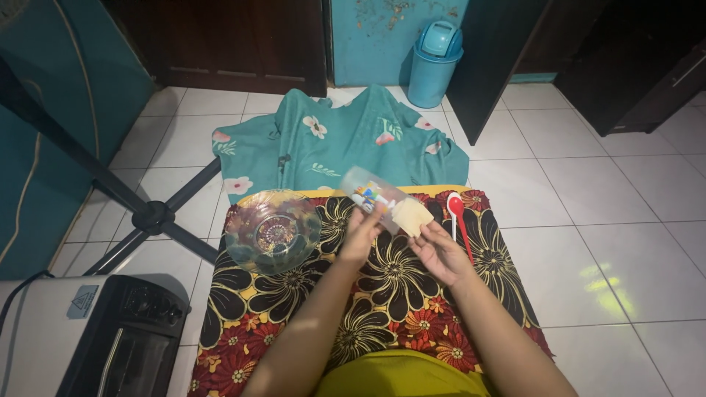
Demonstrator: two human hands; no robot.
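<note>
2 hands [360,237] [441,254], fingers grip 1 bag [386,202] | 1 bowl [273,231] | 1 spoon [459,218]

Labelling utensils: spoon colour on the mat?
Red spoon, pale inside its bowl; head view, beside the right hand.

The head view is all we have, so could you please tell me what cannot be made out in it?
- Clear jar: its contents are blurred and partly covered by the left hand.
- Cream lid: whether it is on or off the jar is unclear; the right hand hides its lower edge.
- Red spoon: the right hand hides part of its handle.
- Toaster oven: cut off by the bottom and left edges.
</note>
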